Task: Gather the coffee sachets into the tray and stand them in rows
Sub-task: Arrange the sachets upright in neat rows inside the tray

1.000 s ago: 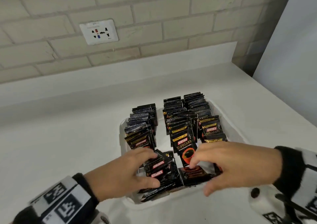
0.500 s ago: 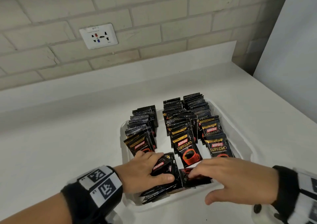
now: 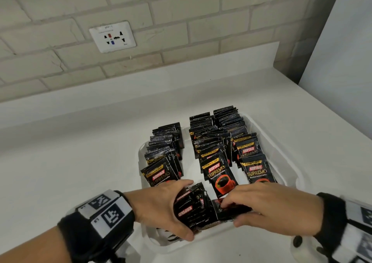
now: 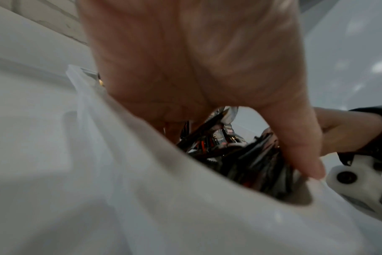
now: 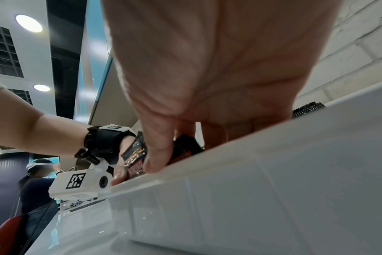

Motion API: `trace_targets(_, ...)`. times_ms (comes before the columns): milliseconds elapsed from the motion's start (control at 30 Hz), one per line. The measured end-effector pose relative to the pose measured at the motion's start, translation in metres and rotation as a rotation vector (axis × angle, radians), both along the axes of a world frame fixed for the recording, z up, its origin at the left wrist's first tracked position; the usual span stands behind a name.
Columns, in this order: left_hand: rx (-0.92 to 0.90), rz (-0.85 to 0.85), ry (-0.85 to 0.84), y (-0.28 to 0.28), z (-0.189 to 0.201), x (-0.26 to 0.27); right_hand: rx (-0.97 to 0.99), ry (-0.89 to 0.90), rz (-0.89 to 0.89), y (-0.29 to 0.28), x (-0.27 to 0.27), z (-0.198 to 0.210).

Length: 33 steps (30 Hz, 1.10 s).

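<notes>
A white tray [image 3: 286, 162] on the counter holds black Kopiko sachets standing in three rows: left row [image 3: 165, 152], middle row [image 3: 209, 148], right row [image 3: 241, 140]. At the tray's near end my left hand [image 3: 186, 209] grips a loose bundle of sachets [image 3: 198, 202] between thumb and fingers. The left wrist view shows the bundle [image 4: 240, 155] above the tray wall [image 4: 142, 172]. Just to the right, my right hand [image 3: 231, 214] pinches a sachet [image 3: 221, 215] lying flat, thumb at the tray's front edge. Its thumb [image 5: 157, 151] presses on dark sachets [image 5: 183, 148].
The white counter [image 3: 80, 162] stretches left and behind the tray. A brick wall with a socket plate [image 3: 112, 37] stands at the back, and a white panel [image 3: 342, 61] on the right. Another person [image 5: 37, 186] stands far off in the right wrist view.
Both hands have drawn back to the tray's near end, uncovering the front sachets of the middle and right rows. My left hand has tightened round the bundle.
</notes>
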<state>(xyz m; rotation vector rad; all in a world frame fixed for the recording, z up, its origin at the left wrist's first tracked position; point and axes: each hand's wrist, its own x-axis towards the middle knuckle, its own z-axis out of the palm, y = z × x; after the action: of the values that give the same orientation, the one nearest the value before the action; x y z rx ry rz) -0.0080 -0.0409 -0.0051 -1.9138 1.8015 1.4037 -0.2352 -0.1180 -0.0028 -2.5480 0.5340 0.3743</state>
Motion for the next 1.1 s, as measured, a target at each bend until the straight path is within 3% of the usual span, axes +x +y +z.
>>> trace_targets(300,-0.14,0.102,0.09,0.003,-0.002,0.001,0.034,-0.02,-0.024,0.0,0.001,0.002)
trace_targets(600,-0.096,0.22,0.195,0.005,0.0,0.007,0.008,-0.02,-0.019,-0.001,-0.001,0.001)
trace_targets(867,-0.446,0.057,-0.075,0.009,-0.011,0.001,-0.015,0.004,-0.011,0.0,-0.002,0.007)
trace_targets(1100,-0.593,0.175,0.036,0.02,0.001,0.002,-0.065,-0.036,-0.056,-0.004,-0.01,0.026)
